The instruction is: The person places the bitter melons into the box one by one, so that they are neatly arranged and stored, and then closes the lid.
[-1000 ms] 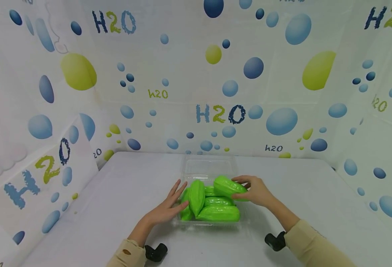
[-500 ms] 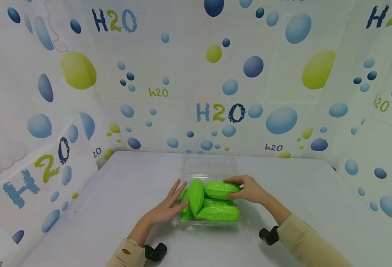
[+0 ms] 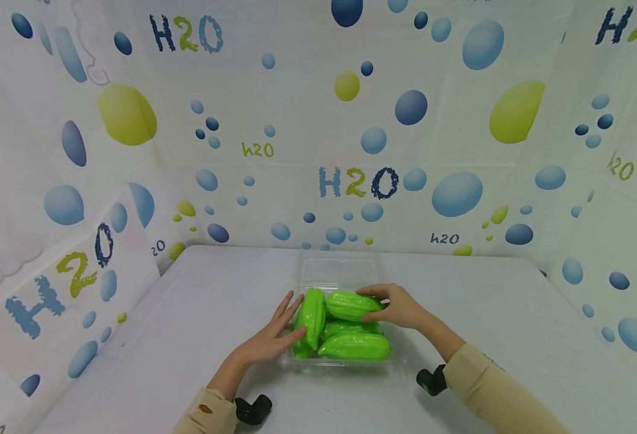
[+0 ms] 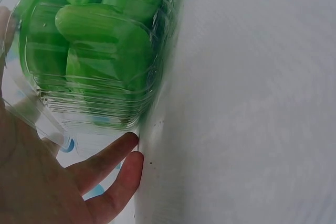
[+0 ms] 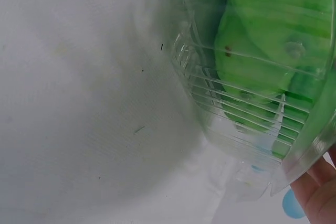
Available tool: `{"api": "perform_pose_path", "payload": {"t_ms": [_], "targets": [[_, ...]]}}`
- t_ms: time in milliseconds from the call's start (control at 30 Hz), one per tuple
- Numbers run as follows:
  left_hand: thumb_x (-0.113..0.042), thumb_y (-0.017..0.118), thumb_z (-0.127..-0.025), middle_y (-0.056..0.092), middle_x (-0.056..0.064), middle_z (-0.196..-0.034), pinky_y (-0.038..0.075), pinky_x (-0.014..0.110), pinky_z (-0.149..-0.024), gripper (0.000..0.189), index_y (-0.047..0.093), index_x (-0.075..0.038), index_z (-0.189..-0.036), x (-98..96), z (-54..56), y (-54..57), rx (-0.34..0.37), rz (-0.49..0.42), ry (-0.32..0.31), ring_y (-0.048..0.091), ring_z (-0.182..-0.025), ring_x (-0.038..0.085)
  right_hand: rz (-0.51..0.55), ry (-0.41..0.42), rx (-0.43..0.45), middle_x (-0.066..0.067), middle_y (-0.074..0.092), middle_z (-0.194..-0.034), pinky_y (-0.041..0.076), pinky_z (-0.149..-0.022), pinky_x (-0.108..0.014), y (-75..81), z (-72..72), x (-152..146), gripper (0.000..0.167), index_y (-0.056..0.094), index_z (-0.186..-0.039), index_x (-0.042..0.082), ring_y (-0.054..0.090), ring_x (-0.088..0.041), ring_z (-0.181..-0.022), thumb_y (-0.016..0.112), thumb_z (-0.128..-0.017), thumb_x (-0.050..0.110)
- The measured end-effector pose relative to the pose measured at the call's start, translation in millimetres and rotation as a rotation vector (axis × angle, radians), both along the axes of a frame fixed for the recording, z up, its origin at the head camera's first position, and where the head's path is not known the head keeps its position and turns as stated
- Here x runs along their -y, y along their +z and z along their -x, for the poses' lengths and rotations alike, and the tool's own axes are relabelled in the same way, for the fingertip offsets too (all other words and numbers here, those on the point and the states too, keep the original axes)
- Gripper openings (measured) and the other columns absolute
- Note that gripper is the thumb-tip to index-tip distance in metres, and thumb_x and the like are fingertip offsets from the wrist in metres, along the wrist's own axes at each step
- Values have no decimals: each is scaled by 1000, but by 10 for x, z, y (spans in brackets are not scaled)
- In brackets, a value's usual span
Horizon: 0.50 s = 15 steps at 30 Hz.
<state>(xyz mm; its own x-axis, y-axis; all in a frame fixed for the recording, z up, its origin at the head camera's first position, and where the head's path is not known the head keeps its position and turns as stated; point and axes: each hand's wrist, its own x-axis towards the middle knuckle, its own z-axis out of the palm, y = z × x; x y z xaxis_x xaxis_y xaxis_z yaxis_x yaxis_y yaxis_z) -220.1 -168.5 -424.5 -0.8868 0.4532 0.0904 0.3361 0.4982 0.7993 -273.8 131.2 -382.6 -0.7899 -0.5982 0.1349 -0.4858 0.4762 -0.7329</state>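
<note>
Bright green, glossy, ridged long fruits (image 3: 354, 347) fill a clear plastic clamshell box (image 3: 345, 363), several of them piled up. My right hand (image 3: 400, 306) holds the right end of the upper right fruit (image 3: 345, 306) between thumb and fingers, over the box. At the box's left side my left hand (image 3: 269, 340) rests with fingers spread, its thumb reaching over the rim beside an upright-lying fruit (image 3: 313, 316). In the left wrist view, straight fingers (image 4: 121, 182) lie by the ribbed outer wall. The right wrist view shows more fruit (image 5: 262, 51) through the wall and only part of the right hand.
The box's clear lid (image 3: 340, 269) is folded back behind it. A white cloth covers the table (image 3: 215, 289), and a curtain (image 3: 297, 108) printed with bubbles and H2O hangs around it. A black wrist camera (image 3: 253, 411) hangs near each sleeve.
My right hand has moved left and brought its fruit down level onto the pile. The fruit beside my left thumb has shifted slightly left. The left hand stays in place.
</note>
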Motion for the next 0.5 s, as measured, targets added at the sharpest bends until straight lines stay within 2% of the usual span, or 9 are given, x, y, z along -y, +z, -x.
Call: {"api": "perform_pose_path", "payload": {"t_ms": [100,300,500], "targets": [[-30,48,-96,-12,12,-152,24,64,-96,67,8,-20,-148,-11,5,-5,5,-4,-7,12,-134,41,2,-5,12,-14,53,-126,49,-82,-37,-4,-16,-11,56,53,-127,2,54,-31,-106,73,-78,22],[-32,47,-96,-12,11,-152,23,66,-95,68,7,-17,-148,-28,16,-17,-6,6,-2,9,-135,42,-13,-2,-18,-16,53,-126,48,-85,-40,-6,-15,-39,56,53,-126,1,53,-34,-109,73,-79,24],[-32,46,-96,-13,11,-151,22,65,-97,67,6,-18,-149,-22,18,-1,-8,4,12,9,-135,40,56,0,-12,-19,52,-127,44,-89,-45,47,-13,-66,55,53,-127,3,54,-33,-109,73,-79,23]]}}
